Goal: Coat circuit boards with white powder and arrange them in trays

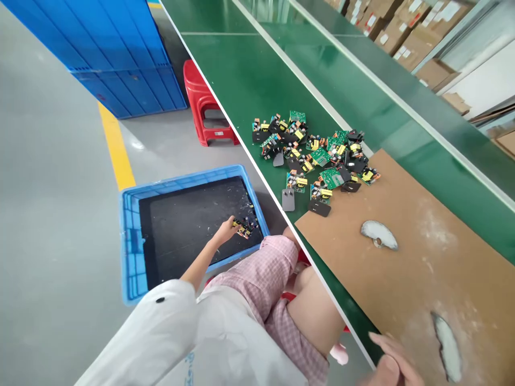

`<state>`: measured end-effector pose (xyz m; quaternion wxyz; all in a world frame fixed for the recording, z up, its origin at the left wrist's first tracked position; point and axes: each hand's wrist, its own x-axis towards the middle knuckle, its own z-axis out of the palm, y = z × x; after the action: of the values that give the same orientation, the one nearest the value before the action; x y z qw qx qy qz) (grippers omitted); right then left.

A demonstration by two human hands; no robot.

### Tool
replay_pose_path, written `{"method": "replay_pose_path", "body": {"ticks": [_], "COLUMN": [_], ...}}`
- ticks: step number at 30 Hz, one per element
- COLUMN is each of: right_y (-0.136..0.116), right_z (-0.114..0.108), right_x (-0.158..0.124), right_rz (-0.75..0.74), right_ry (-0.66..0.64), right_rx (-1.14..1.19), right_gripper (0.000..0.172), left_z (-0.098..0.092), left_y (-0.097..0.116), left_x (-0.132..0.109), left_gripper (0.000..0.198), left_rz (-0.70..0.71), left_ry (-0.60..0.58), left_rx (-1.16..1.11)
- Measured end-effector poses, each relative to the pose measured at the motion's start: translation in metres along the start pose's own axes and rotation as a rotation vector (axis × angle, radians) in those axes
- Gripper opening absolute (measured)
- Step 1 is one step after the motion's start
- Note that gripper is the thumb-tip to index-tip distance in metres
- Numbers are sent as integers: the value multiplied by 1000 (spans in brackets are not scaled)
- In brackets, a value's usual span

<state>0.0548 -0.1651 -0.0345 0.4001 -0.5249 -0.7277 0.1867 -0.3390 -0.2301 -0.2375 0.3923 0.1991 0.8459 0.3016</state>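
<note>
My left hand [226, 230] reaches down over a blue plastic crate [132, 214] on the floor, its fingers closed on a small circuit board [243, 230] with yellow and black parts. Beneath it, small pieces lie in the corner of the crate's black bottom; how many boards the hand grips is unclear. At the lower right, my right hand [396, 362] rests by the edge of the green table [229, 75], fingers loosely stretched, nothing seen in it. Several circuit boards [321, 156] with black or grey plug covers [288, 199] are heaped on the table.
A brown board [354, 273] lies on the table, with white-coated worn patches [379, 234]. Beyond the crate stand a red stool [201, 102] and large blue bins [120, 59]. Cardboard boxes [418, 43] are stacked past the table. My legs sit between crate and table edge.
</note>
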Motion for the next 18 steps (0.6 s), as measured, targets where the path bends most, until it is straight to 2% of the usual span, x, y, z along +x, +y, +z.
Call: {"method": "replay_pose_path", "body": {"ticks": [2, 4, 6, 8, 10, 12, 15, 18], "right_y": [-23, -50, -75, -93, -102, -105, -101, -98], "right_z": [20, 48, 76, 97, 105, 103, 92, 85], "right_x": [-3, -1, 5, 14, 26, 40, 60, 80], "right_rz": [57, 137, 210, 236, 252, 267, 237, 192], "right_ry": [-125, -420, -730, -880, -924, -904, -781, -603], "right_rx": [212, 408, 628, 832, 909, 871, 815, 831], "right_gripper": [35, 38, 56, 72, 70, 55, 38, 38], "left_z": [-26, -49, -63, -68, -65, -59, -48, -38], "left_y": [8, 24, 46, 70, 93, 115, 146, 180], "left_x": [-45, -94, -139, -173, -190, -193, -181, -166], "left_gripper": [26, 31, 35, 38, 44, 47, 41, 33], "left_rz": [65, 152, 238, 256, 281, 334, 445, 539], "left_ry": [64, 101, 83, 30, -38, -82, -93, -73], "left_rx": [-107, -257, -675, -870, -906, -872, -788, -694]}}
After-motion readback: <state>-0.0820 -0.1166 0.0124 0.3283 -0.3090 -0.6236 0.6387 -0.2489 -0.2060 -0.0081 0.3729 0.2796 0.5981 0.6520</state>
